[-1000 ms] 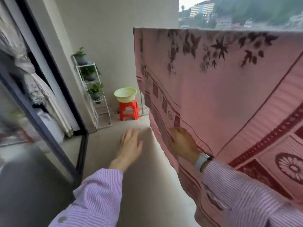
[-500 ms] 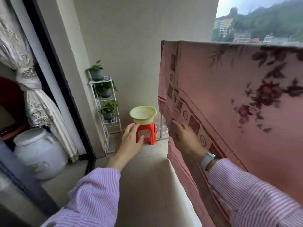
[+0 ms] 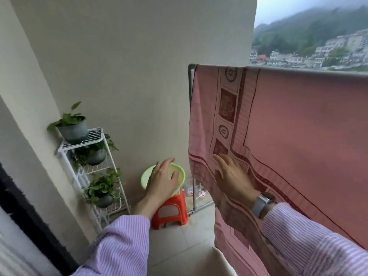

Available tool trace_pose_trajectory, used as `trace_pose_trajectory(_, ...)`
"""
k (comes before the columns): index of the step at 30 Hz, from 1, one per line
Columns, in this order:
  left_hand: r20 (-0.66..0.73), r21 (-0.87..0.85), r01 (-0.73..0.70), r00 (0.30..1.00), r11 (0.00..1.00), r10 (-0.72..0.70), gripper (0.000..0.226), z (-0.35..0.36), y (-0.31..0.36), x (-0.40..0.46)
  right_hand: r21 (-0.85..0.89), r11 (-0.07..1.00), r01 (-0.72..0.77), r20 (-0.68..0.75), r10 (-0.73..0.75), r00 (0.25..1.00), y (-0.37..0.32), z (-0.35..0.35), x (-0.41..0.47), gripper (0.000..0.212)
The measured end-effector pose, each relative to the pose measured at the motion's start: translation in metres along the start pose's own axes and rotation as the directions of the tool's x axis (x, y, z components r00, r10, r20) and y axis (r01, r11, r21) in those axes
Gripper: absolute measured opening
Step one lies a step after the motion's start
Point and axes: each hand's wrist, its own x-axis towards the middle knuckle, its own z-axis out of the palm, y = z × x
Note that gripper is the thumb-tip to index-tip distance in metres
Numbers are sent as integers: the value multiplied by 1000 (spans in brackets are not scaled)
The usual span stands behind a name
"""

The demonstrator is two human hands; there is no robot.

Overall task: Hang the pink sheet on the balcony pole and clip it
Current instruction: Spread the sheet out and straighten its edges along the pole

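Pink sheet (image 3: 288, 136) was draped over balcony pole (image 3: 191, 67), hanging down rack's near side. Right hand (image 3: 233, 176) lay flat on it, fingers spread wide, gripping nothing. Left hand (image 3: 161, 182) hovered open and relaxed, empty, in front of green basin (image 3: 180, 176) sitting on red stool (image 3: 171, 212).

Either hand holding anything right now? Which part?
Nothing is gripped. The right hand lies flat, fingers spread, on the pink sheet near its patterned border. The left hand is open in front of the green basin.
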Motion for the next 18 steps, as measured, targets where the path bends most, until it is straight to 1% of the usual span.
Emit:
trace_pose_trajectory(4, 7, -29, -31, 999, 999, 31, 38, 27, -52, 123, -23, 1000, 17, -75, -18, 997, 33, 72, 119, 46)
trace_pose_trajectory(7, 4, -48, -55, 998, 997, 55, 35, 36, -79, 231, -34, 999, -23, -143, 18, 990, 47, 108, 213, 43)
trace_pose_trajectory(9, 2, -85, -83, 996, 993, 84, 32, 42, -87, 292, -61, 997, -36, -186, 25, 982, 55, 123, 269, 46)
trace_pose_trajectory(12, 0, -154, -161, 987, 975, 163, 29, 52, -89, 368, -124, 992, -36, -247, 5, 969, 67, 134, 341, 43)
trace_pose_trajectory(14, -14, -205, -226, 973, 952, 228, 27, 59, -85, 417, -177, 984, -27, -297, -27, 955, 78, 137, 378, 47)
trace_pose_trajectory(16, -42, -239, -304, 952, 922, 303, 26, 63, -72, 467, -265, 964, -34, -358, -65, 931, 89, 135, 406, 49)
trace_pose_trajectory(18, -77, -266, -391, 920, 881, 385, 26, 66, -54, 514, -373, 926, -66, -400, -96, 912, 96, 127, 430, 45)
